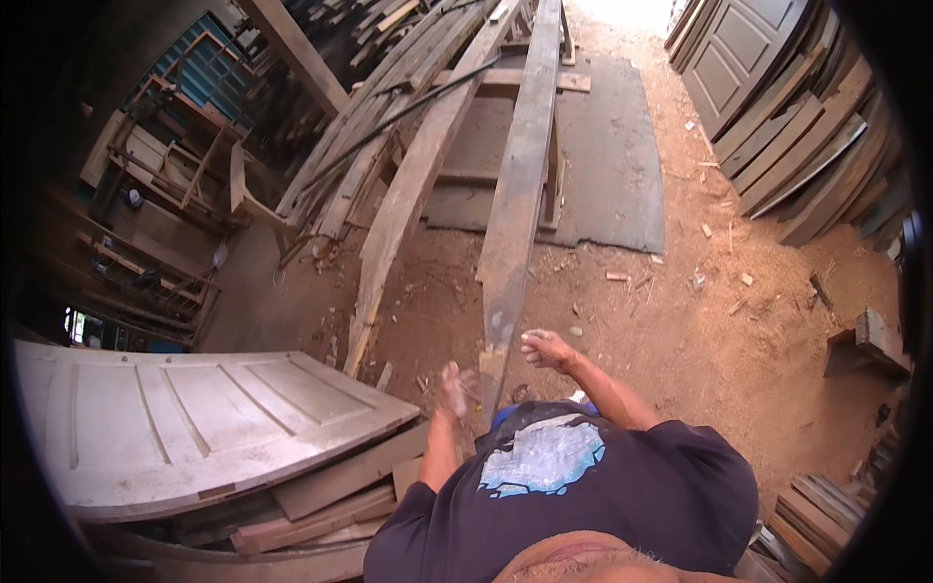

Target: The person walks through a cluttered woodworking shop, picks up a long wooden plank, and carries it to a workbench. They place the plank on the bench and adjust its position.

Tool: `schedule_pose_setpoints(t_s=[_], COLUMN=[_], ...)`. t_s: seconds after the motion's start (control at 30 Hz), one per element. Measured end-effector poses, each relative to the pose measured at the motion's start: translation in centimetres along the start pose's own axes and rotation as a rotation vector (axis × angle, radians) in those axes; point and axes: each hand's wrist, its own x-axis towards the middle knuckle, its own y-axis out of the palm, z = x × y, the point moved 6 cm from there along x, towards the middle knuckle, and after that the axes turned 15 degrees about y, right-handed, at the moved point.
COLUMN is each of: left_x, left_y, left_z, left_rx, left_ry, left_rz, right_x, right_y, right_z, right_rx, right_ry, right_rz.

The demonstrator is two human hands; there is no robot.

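We are looking down over our own dark shirt at both forearms coming up from the lower edge. Our right hand is reaching forward with the arm nearly straight, and its grip is lying against the right edge of the plank near its close end, fingers curled; we cannot tell whether they are truly closing on the wood. Our left hand is raised with the elbow bent, just left of the plank's near end; it is blurred, so we cannot tell whether its grip is clenched or released, nor whether it is touching the wood.

The plank is running long and narrow from just in front of our chest away toward the top of the view, its far part resting over a wooden frame. A second board is lying just to its left, angling away in the same direction.

To our left a pale panelled door is lying flat on stacked boards, its corner near our left elbow. To the right, the sawdust floor is giving open room, with small offcuts scattered on it. Farther right, leaning boards and a dark door are lining the edge, well apart from our hands.
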Motion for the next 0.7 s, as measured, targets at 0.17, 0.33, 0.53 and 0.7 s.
schedule_pose_setpoints(t_s=[0.17, 0.33, 0.53, 0.7], left_x=[2.9, 9.8, 16.3, 22.1], left_y=[3.5, 9.9, 17.8, 18.4], left_z=[-9.6, -13.0, -13.8, -10.7], left_rx=[0.68, 0.781, 0.876, 0.696], left_ry=[0.331, 0.301, 0.149, 0.054], left_rz=[-0.037, 0.089, 0.274, 0.433], right_x=[0.3, -1.3, -0.9, -1.4], right_y=[0.4, 4.0, 5.5, 9.1], right_z=[-2.7, -1.8, -1.8, -2.4], right_rx=[-0.051, -0.104, -0.159, -0.135], right_ry=[0.028, 0.058, -0.043, -0.335], right_rz=[0.038, -0.027, 0.017, -0.319])
